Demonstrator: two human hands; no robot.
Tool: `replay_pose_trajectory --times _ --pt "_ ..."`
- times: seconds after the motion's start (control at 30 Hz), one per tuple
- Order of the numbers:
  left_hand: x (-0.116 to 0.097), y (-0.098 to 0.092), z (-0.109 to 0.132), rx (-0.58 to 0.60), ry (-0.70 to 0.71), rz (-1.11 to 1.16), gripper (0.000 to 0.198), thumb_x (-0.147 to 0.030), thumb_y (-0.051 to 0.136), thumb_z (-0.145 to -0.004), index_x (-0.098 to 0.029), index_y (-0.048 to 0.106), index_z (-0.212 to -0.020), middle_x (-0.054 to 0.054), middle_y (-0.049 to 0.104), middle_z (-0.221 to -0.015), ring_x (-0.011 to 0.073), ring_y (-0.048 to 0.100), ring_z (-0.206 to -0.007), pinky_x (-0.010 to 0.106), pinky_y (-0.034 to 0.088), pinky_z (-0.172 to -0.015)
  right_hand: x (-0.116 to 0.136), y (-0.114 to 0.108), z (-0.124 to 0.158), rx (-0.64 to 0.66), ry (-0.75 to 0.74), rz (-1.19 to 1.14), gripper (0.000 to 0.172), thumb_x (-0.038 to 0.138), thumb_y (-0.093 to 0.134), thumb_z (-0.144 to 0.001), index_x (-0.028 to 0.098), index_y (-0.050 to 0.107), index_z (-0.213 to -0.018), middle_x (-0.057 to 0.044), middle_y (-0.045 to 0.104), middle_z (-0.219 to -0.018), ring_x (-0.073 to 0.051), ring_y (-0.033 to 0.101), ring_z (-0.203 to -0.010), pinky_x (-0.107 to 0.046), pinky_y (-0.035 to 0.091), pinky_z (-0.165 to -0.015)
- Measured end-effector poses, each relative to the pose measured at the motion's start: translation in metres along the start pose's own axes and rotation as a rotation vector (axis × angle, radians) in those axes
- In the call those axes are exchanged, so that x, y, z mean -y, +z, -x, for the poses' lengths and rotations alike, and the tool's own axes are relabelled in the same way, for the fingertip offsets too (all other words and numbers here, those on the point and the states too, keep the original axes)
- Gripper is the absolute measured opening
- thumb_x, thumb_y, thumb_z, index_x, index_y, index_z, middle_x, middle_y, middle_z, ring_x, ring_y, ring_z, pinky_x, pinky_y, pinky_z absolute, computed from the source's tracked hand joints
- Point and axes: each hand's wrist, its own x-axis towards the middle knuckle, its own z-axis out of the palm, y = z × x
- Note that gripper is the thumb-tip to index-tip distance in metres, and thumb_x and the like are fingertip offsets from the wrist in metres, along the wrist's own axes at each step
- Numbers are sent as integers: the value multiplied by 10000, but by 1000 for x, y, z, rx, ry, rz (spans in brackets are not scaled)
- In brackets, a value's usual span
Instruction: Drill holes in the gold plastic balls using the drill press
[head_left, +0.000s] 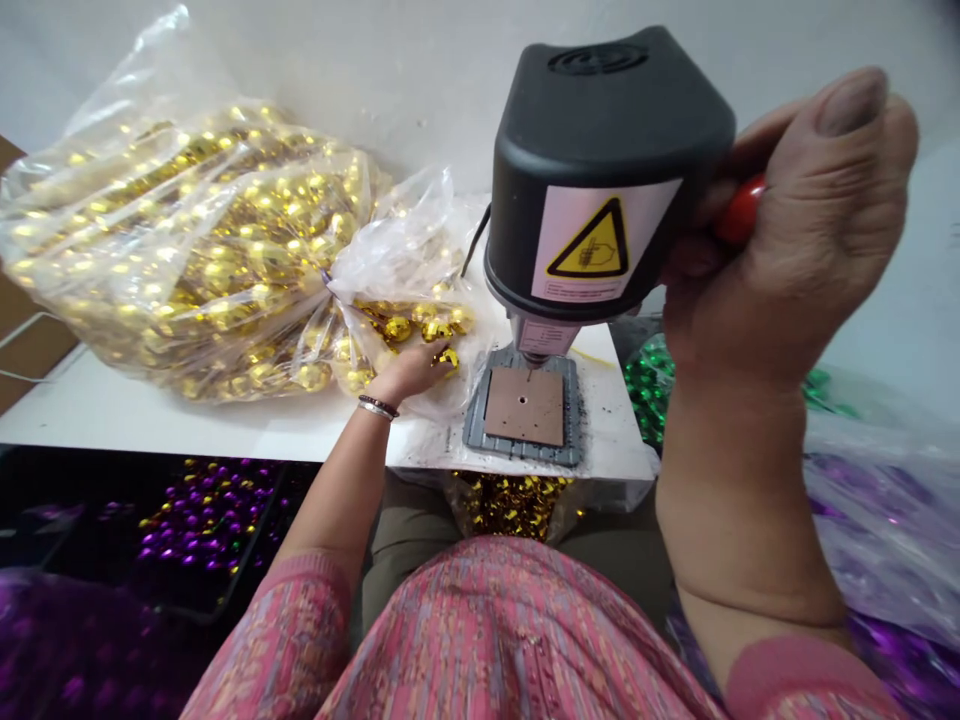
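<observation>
My left hand (416, 372) reaches into the mouth of a small clear plastic bag (409, 250) of shiny gold balls. Its fingers are closed on a faceted gold ball (448, 360). To the right stands a small bench drill press (607, 150) with a black motor housing and a yellow warning sticker. My right hand (814, 225) is wrapped round the drill press's feed handle, whose red knob (739, 210) shows between the fingers. Under the drill chuck, a brown square board (525, 420) with a small hole lies on the grey base (571, 425).
A big clear bag of gold balls (225, 270) fills the left of the white table (247, 425). A bag of gold pieces (517, 505) is between my legs. Purple and gold balls (210, 515) lie low left; green balls (649, 385) and purple bags (877, 510) are at right.
</observation>
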Motion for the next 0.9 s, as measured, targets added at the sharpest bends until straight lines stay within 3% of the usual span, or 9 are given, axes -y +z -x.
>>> replay_pose_trajectory --times 0.13,0.3,0.4,0.5,0.63,0.73,0.8,0.9 --pt "-5 11 7 -27 2 182 670 -334 718 -807 -182 542 -1435 98 746 -1070 241 691 -935 311 515 -842 -1 0 1 -3 0 1 322 370 419 -970 197 551 -732 56 425 -589 20 391 -459 -162 238 -403" --pt "-15 24 13 -60 28 443 446 -251 707 -745 -150 667 -1178 74 714 -961 186 632 -814 294 515 -756 -6 -3 0 15 -11 -27 319 404 443 -944 185 575 -754 73 418 -567 28 401 -452 -166 220 -438" --pt "-17 32 16 -77 -33 585 476 -368 705 -786 -129 644 -1193 70 702 -930 182 616 -794 301 516 -727 -9 -5 1 16 -19 -74 338 451 473 -940 185 586 -765 78 414 -549 23 364 -442 -163 208 -416" --pt "-19 38 19 -102 -56 617 607 -457 690 -822 -94 588 -1297 92 694 -966 194 616 -824 326 522 -766 -10 -6 1 33 -28 -67 316 436 475 -943 191 626 -812 81 454 -572 32 391 -469 -149 210 -444" --pt "-25 41 22 -213 41 689 574 -395 600 -902 -133 500 -1403 110 683 -1072 201 618 -948 346 527 -877 -10 -6 2 21 -24 -64 334 431 461 -948 171 618 -812 84 440 -564 50 397 -474 -149 185 -479" --pt "-29 38 28 -297 110 698 567 -334 630 -866 -159 494 -1387 138 636 -1233 221 597 -1072 379 512 -960 -10 -7 2 26 -23 -55 327 437 462 -941 174 605 -806 85 436 -567 50 384 -475 -156 186 -481" --pt "-32 35 34 -287 149 689 626 -301 685 -805 -164 482 -1381 144 604 -1290 223 598 -1083 386 509 -969 -11 -8 2 35 -25 -55 329 451 468 -934 180 601 -801 85 433 -566 49 374 -468 -155 193 -477" --pt "-35 32 41 -170 200 741 673 -306 729 -761 -170 460 -1363 119 625 -1218 189 634 -962 348 541 -865 -11 -9 1 47 -16 -48 331 468 476 -926 189 598 -797 83 430 -571 47 384 -463 -147 214 -474"
